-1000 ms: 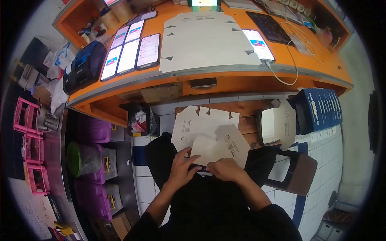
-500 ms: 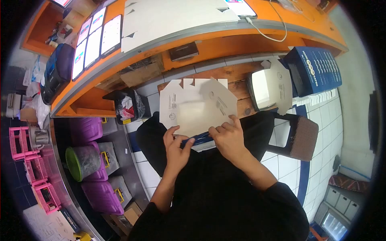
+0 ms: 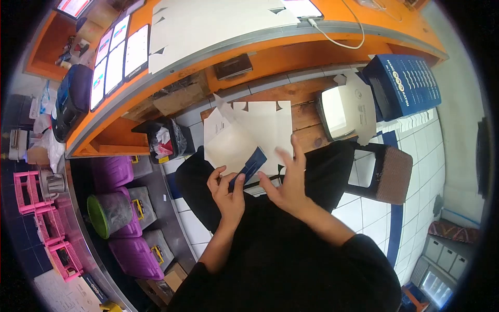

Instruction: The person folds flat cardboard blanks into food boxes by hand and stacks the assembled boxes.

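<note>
A cardboard box blank (image 3: 228,143), white inside and dark blue outside, is tilted over my lap. My left hand (image 3: 228,195) grips its near edge, thumb pressed on a dark blue flap (image 3: 252,166). To the right of that flap, my right hand (image 3: 288,184) is off the cardboard, its fingers spread and slightly blurred. Under the held piece lies another flat white blank (image 3: 273,125) with notched edges, on a wooden bench (image 3: 304,127).
Folded white boxes (image 3: 345,112) and a blue printed carton (image 3: 405,86) stand at the right. Several phones (image 3: 114,62) and large white sheets (image 3: 218,31) lie on the orange counter (image 3: 228,47). A small bin (image 3: 169,140) sits left of the bench.
My right hand has let go of the cardboard and opened. The blank has tilted and turned in my left hand, so its blue flap now shows and the blank underneath is uncovered.
</note>
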Motion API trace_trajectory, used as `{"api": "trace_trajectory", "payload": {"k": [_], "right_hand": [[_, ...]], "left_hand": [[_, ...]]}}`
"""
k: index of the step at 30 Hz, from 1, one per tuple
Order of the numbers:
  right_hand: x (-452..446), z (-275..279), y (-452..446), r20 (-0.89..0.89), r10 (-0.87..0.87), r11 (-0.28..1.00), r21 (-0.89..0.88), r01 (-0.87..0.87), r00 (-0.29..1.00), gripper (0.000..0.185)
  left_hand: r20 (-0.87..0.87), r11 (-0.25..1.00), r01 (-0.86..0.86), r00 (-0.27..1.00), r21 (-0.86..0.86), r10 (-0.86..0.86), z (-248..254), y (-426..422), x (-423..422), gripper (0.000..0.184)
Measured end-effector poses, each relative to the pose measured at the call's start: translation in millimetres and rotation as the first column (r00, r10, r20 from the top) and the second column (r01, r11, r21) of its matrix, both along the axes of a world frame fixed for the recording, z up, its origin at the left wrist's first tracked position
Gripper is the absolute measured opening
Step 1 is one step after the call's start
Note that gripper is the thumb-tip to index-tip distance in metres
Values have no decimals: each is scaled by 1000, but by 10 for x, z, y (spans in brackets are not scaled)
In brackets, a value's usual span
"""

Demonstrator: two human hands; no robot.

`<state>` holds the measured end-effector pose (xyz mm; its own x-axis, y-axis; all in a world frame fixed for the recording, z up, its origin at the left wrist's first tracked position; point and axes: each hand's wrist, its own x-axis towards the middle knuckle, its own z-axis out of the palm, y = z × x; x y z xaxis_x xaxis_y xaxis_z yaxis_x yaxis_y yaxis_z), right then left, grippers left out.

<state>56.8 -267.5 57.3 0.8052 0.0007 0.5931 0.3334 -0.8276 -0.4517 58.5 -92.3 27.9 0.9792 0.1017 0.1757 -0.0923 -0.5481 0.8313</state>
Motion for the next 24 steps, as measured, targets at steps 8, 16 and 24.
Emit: {"api": "trace_trajectory", "payload": {"k": [8, 16, 24], "right_hand": [[67, -233, 179, -300, 607, -325, 751, 575, 736, 69], [91, -441, 157, -464, 280, 91, 884, 458, 841, 60], [61, -485, -572, -395, 376, 388, 889, 245, 838, 49]], "left_hand": [[195, 966, 140, 964, 216, -183, 64, -149, -175, 11], [105, 926, 241, 954, 292, -281, 65, -172, -160, 22], [-127, 989, 48, 990, -137, -66, -76, 566, 358, 70]]}}
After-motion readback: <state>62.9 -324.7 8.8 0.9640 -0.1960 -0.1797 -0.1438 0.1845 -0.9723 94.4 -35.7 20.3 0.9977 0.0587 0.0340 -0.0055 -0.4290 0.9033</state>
